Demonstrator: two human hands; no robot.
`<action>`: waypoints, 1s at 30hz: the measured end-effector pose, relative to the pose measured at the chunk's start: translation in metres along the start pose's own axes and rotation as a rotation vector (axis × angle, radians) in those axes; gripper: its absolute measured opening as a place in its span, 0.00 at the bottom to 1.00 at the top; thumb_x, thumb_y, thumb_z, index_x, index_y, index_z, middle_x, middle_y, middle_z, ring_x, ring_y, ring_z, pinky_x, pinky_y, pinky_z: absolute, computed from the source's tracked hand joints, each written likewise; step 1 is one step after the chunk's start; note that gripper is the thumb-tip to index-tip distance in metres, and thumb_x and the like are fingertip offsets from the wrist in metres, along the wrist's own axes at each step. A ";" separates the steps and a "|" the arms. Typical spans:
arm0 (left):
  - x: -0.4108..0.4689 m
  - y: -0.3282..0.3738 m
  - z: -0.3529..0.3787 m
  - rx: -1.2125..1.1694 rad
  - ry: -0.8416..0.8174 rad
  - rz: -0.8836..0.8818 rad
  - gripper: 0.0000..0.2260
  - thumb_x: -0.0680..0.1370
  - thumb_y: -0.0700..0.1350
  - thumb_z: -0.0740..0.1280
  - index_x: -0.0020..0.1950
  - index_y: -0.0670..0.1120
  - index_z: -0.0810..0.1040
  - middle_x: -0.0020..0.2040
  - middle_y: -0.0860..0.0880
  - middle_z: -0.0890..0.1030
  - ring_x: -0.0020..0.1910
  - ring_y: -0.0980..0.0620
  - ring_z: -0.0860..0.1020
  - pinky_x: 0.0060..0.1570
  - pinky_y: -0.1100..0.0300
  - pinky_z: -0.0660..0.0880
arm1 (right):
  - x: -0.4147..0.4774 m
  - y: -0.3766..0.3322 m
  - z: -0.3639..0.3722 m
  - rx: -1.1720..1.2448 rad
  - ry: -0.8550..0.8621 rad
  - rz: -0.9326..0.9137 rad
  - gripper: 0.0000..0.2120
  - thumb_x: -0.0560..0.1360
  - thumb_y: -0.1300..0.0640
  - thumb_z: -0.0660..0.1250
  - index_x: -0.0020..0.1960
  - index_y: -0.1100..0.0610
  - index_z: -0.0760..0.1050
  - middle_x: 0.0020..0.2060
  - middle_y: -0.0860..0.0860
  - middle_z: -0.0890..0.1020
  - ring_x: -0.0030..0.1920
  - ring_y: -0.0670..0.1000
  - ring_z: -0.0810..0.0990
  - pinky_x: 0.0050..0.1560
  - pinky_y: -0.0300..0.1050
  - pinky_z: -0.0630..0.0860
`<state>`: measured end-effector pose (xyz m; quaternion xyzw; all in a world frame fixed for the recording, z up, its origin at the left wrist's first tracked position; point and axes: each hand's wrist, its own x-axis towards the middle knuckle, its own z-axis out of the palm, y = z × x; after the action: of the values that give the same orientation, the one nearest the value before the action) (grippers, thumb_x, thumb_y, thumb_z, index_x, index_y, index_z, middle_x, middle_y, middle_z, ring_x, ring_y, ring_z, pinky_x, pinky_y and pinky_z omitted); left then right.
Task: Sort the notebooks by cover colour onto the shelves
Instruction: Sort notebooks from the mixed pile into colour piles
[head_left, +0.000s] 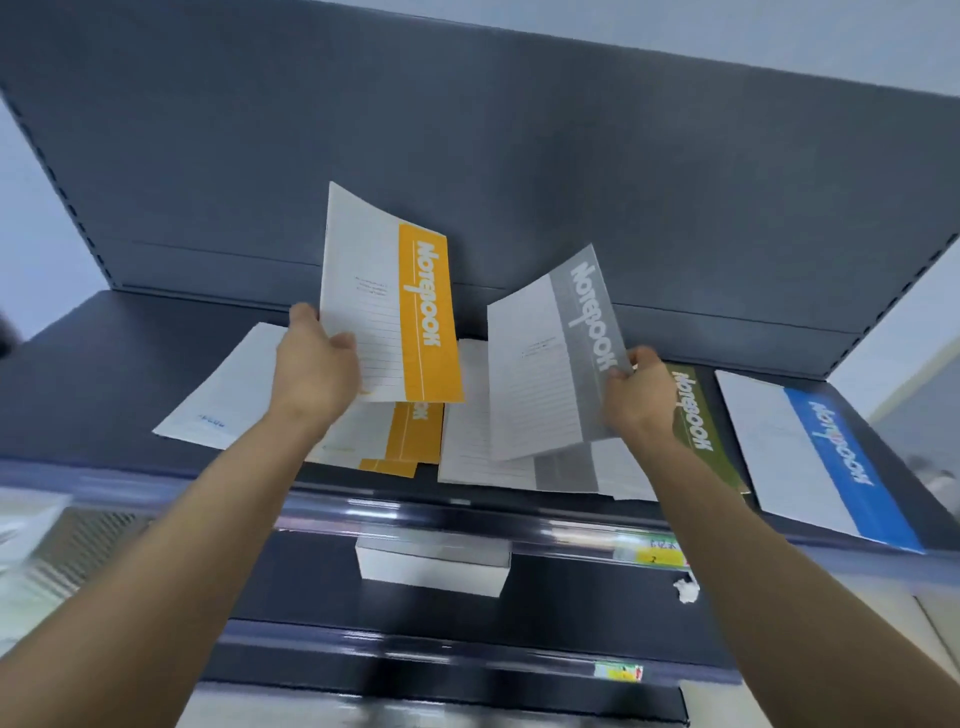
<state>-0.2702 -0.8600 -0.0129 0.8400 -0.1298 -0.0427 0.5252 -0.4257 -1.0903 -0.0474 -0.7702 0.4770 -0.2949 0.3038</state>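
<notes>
My left hand (317, 369) grips the lower left edge of an orange-banded notebook (389, 296), held up tilted above a pile of orange notebooks (410, 441) on the top shelf (104, 353). My right hand (636, 395) pinches the right edge of a grey-banded notebook (550, 364), lifted over a grey notebook pile (498, 462). A green notebook (696, 415) lies partly hidden under my right wrist. A blue-banded notebook (810, 457) lies flat at the far right, and a white-covered one (228, 389) lies at the left.
The dark back panel (467, 156) rises behind the shelf. A white box (431, 566) sits on the lower shelf beneath. Price labels (654, 553) and a crumpled white scrap (687, 590) hang on the shelf's front rail.
</notes>
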 end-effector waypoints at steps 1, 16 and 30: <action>-0.001 -0.003 -0.001 0.001 0.018 -0.012 0.09 0.81 0.38 0.56 0.61 0.40 0.65 0.53 0.47 0.71 0.48 0.47 0.72 0.34 0.60 0.68 | 0.002 0.001 0.003 0.003 -0.013 0.006 0.08 0.79 0.64 0.57 0.56 0.63 0.71 0.52 0.61 0.79 0.43 0.55 0.72 0.41 0.42 0.65; 0.020 -0.010 -0.012 0.012 -0.028 -0.010 0.06 0.80 0.36 0.57 0.56 0.41 0.65 0.50 0.45 0.72 0.41 0.49 0.72 0.38 0.55 0.68 | 0.003 0.004 0.024 -0.003 -0.012 0.174 0.06 0.77 0.66 0.56 0.51 0.62 0.70 0.43 0.55 0.75 0.41 0.57 0.73 0.39 0.45 0.69; 0.035 0.002 0.010 -0.024 -0.128 0.039 0.04 0.81 0.39 0.57 0.55 0.43 0.65 0.45 0.49 0.72 0.36 0.57 0.69 0.33 0.60 0.68 | 0.012 0.007 -0.010 0.115 0.166 0.167 0.07 0.75 0.67 0.56 0.49 0.62 0.71 0.40 0.54 0.77 0.40 0.55 0.74 0.40 0.45 0.69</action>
<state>-0.2387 -0.8783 -0.0135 0.8266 -0.1788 -0.0880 0.5263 -0.4327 -1.1051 -0.0439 -0.6823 0.5450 -0.3581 0.3305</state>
